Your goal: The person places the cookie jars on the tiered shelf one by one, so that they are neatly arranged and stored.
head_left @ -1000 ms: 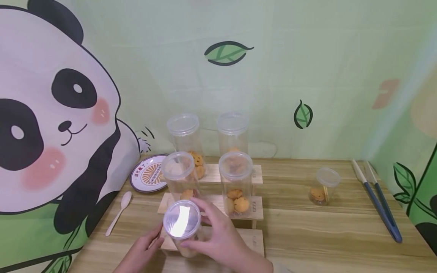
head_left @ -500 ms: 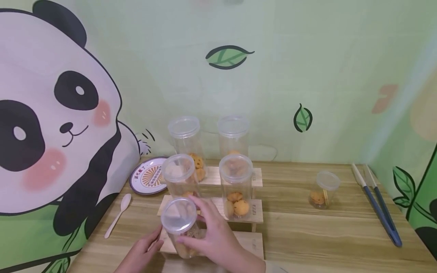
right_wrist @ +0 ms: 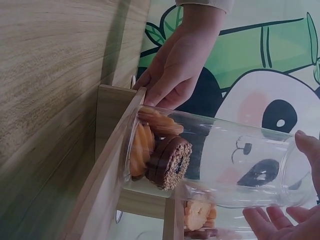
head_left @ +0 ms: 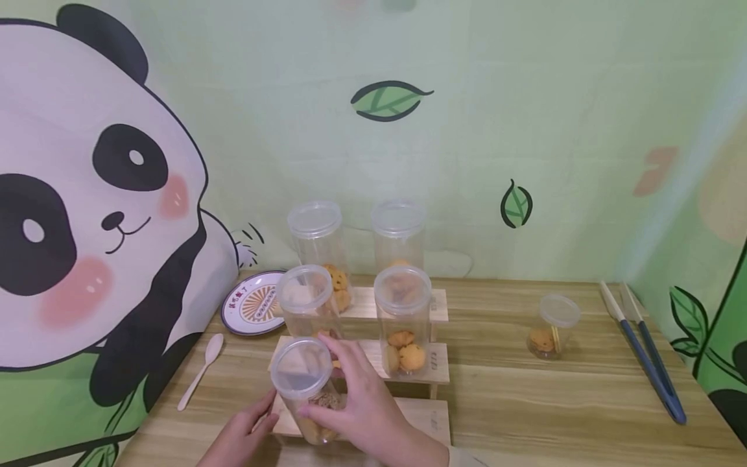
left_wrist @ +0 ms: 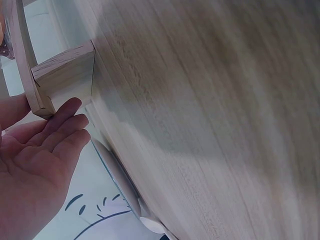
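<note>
My right hand grips a clear lidded cookie jar from the right, thumb in front and fingers behind. In the right wrist view the jar has its base against the lowest shelf board, with ridged yellow cookies and a chocolate ring cookie at the bottom. My left hand holds the left end of the lowest shelf of a stepped wooden stand. In the left wrist view, its thumb and fingers lie on either side of the board's end.
Several lidded cookie jars stand on the two higher steps, close behind the held jar. A plate and a spoon lie left. To the right are a small cookie jar and blue-handled tongs.
The held jar's lid has shifted slightly left, and the cookies inside show more. My right hand has moved a little left with it. My left hand has stayed at the shelf end.
</note>
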`<state>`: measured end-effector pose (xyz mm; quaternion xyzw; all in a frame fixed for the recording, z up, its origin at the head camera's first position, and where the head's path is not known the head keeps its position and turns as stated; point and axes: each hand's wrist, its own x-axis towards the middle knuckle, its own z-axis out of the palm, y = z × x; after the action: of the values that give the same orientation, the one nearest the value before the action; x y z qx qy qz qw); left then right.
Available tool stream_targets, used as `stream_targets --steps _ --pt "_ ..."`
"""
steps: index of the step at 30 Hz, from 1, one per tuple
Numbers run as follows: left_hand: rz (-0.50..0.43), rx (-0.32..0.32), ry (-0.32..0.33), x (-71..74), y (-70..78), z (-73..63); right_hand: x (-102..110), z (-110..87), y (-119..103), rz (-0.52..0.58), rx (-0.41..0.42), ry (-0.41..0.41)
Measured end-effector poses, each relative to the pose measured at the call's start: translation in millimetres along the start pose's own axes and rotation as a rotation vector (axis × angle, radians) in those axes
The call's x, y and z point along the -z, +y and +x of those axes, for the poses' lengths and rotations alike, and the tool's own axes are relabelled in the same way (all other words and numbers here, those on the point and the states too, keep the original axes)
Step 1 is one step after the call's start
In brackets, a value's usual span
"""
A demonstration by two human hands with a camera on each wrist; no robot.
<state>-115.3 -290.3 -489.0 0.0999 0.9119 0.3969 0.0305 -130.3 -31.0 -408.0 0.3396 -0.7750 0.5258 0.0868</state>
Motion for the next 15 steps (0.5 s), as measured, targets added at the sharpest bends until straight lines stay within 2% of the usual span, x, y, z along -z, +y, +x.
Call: stream_targets --steps 4,9,15 --pt "0.0 0.002 0.003 -0.1 1.0 -0.3 0.2 -0.8 -0.1 -0.082 -0.01 0.011" --pt "0.005 -0.004 0.003 0.3 2.1 -0.4 0.5 0.3 -0.9 -0.149 0.02 0.027" --pt "-0.011 0.02 -0.014 0.8 2.1 0.7 0.3 0.7 -1.1 -0.226 0.052 0.025"
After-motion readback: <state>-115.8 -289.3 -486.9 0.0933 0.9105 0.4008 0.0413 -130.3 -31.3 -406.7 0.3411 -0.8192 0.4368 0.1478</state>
